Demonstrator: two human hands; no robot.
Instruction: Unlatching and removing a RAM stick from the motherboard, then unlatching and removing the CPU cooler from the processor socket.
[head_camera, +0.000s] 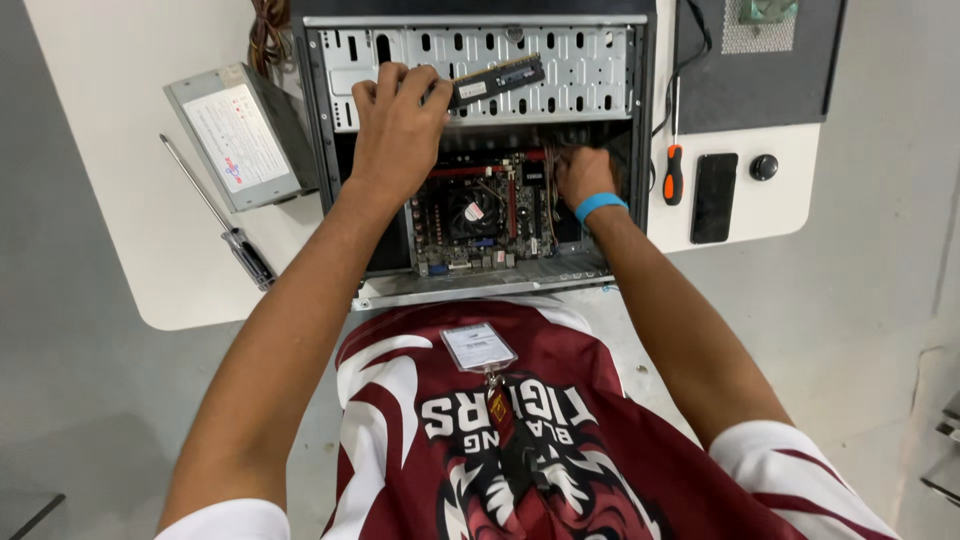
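Observation:
An open computer case (325, 130) lies on a white table, its motherboard (480, 215) with a round fan showing inside. My left hand (398, 125) is raised over the case's drive cage and grips one end of a dark memory stick (500, 78), which points to the right. My right hand (583, 175), with a blue wristband, reaches down inside the case at the right, fingers among the cables beside the board; I cannot see what it grips, if anything.
A grey power supply unit (240, 135) and a long black-handled screwdriver (215, 215) lie left of the case. To the right are an orange-handled screwdriver (673, 170), a black phone (714, 197), a small black knob (764, 166) and a dark panel (760, 60).

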